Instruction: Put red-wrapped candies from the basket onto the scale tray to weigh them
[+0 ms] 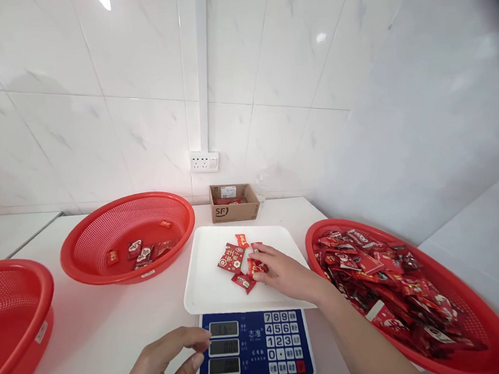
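Observation:
A digital scale (257, 346) with a blue keypad panel and a white weighing tray (215, 292) stands in front of me. On the tray lie several red snack packets, among them a larger square packet (230, 258) and a small twisted one (244, 282). My right hand (280, 270) reaches over the tray, its fingers curled on a small red packet (256, 266), partly hidden beneath them. My left hand (168, 360) hovers by the scale's display (225, 347), thumb and fingers apart, with nothing in it.
At right, a red basket (473, 295) is heaped with red packets. A red mesh basket (125, 212) at back left contains several packets; part of another red basket (16, 312) shows at far left. Behind the tray, a cardboard box (235, 212) stands near the tiled wall (149, 137).

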Available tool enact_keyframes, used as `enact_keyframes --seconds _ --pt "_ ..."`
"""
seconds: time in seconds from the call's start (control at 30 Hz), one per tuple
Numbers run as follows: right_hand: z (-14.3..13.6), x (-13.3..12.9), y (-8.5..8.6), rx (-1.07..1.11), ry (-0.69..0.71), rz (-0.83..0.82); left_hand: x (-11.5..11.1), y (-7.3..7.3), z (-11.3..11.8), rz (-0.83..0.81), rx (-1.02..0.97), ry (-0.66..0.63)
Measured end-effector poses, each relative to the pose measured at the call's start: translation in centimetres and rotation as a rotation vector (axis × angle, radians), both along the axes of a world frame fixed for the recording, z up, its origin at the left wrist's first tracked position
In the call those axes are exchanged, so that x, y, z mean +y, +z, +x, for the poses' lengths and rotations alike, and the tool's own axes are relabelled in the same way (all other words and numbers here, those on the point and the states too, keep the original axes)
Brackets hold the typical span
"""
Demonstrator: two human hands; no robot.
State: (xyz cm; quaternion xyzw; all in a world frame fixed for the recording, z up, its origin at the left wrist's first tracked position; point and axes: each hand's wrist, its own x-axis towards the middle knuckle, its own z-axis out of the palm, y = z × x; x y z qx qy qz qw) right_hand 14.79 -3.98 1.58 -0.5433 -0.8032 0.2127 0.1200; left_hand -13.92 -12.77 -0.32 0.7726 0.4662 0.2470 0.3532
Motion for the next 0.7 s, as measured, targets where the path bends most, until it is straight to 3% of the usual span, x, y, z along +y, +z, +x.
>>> enact_keyframes --seconds 0.13,0.4,0.5,0.7 --pt "-0.4 0.8 0.2 -0.025 -0.047 -0.099 0.1 0.1 0.6 -0.007 -0.003 -0.026" --pt "-2.1 3.8 0.6 -0.176 0.045 -0.114 0.0 0.4 0.7 -0.003 0.007 -0.023" --pt "-1.2 2.9 0.9 -0.165 0.010 -0.104 -0.2 0.1 0.1 0.010 0.031 0.004" --pt "0.7 -1.3 0.7 -0.053 0.014 -0.116 -0.1 0.1 0.0 0.020 0.032 0.034"
